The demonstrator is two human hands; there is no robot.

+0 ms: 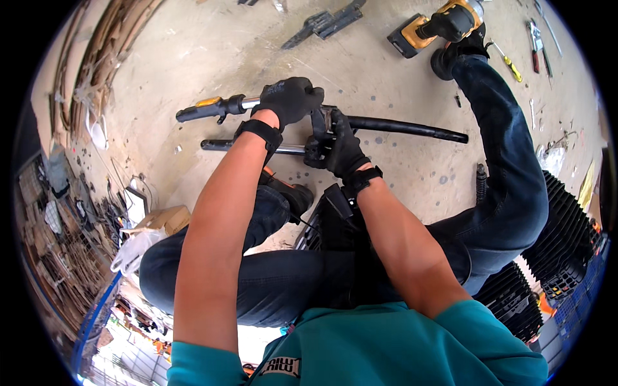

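A two-tube metal assembly is held just above or on the concrete floor in front of me; I cannot tell which. Its upper tube has a black and yellow end (209, 109) at the left and a bent black bar (409, 127) at the right. Below it runs a second, chrome tube (222, 145) with a black tip. A black clamp block (315, 152) joins the two. My left hand (286, 101), in a black glove, is closed around the upper tube beside the clamp. My gloved right hand (346, 149) grips the clamp block, its fingers partly hiding it.
Beyond my right foot lies a yellow and black cordless power tool (441, 27). Nearby are a yellow screwdriver (513, 67), red-handled pliers (535, 48) and a small bolt (458, 101). A dark metal part (325, 27) lies at the far side. Flattened cardboard (96, 58) is stacked at left.
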